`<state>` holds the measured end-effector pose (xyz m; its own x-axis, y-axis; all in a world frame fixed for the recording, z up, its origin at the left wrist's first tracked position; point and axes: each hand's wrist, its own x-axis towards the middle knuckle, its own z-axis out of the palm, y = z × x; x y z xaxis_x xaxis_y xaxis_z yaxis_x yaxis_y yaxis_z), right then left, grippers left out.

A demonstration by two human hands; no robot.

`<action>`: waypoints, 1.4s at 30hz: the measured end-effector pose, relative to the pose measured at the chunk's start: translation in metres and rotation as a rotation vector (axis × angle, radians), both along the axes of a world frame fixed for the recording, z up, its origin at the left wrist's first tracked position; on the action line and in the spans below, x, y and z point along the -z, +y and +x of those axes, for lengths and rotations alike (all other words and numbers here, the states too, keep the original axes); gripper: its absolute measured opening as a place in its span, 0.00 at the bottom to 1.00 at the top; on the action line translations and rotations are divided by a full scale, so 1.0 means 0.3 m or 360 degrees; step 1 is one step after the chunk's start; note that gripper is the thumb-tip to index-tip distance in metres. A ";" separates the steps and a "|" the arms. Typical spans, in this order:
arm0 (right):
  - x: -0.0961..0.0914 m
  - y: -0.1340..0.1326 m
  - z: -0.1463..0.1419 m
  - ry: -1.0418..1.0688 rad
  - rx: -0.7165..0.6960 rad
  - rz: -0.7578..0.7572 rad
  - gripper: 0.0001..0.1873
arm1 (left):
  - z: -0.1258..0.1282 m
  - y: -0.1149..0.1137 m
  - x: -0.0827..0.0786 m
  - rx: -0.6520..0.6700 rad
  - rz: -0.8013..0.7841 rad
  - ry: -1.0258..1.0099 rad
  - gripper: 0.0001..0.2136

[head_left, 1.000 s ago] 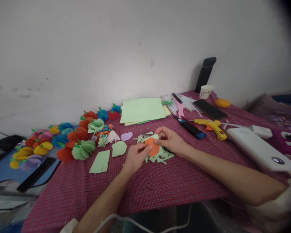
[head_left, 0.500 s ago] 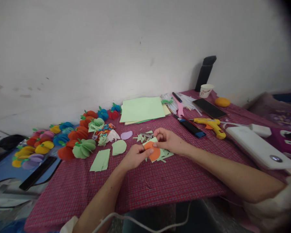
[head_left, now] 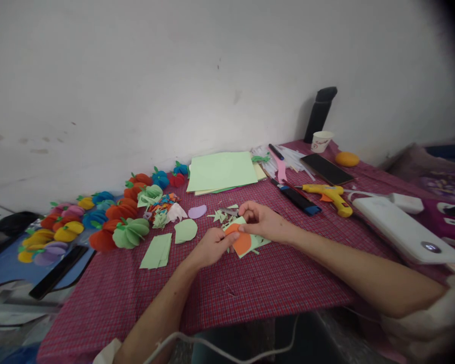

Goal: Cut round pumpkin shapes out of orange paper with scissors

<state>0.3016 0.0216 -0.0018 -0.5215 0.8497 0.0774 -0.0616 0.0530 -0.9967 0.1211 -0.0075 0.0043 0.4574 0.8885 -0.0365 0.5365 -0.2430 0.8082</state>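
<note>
My left hand (head_left: 214, 246) pinches the left side of an orange rounded paper piece (head_left: 242, 244) laid over a light green paper rectangle. My right hand (head_left: 261, 221) grips the same papers from the upper right, its thumb on the orange piece. Green offcuts (head_left: 260, 241) lie under and around the hands. Scissors (head_left: 230, 212) rest just beyond them, partly hidden among scraps. Left of my hands are a rounded green paper stack (head_left: 185, 231), green rectangles (head_left: 156, 251) and a purple paper piece (head_left: 197, 211).
Several colourful paper pumpkins (head_left: 131, 232) crowd the left side. Green sheets (head_left: 223, 171) lie by the wall. To the right are a box cutter (head_left: 299, 198), a yellow glue gun (head_left: 329, 196), a phone (head_left: 326, 169), a white power bank (head_left: 405, 230), a paper cup (head_left: 321, 141) and a black bottle (head_left: 320, 115).
The papers tilt slightly and sit a touch lower between my fingers. Both hands keep their hold, and the other things on the table stay in place.
</note>
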 end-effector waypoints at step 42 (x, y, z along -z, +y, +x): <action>0.014 -0.020 0.018 -0.0649 -0.0385 0.0248 0.13 | 0.000 0.011 0.013 -0.0279 -0.0398 -0.0650 0.13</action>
<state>0.3072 0.0155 -0.0058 -0.7163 0.6954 -0.0577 0.3027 0.2352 -0.9236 0.1210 -0.0043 0.0004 0.3238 0.9401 -0.1072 0.1801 0.0499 0.9824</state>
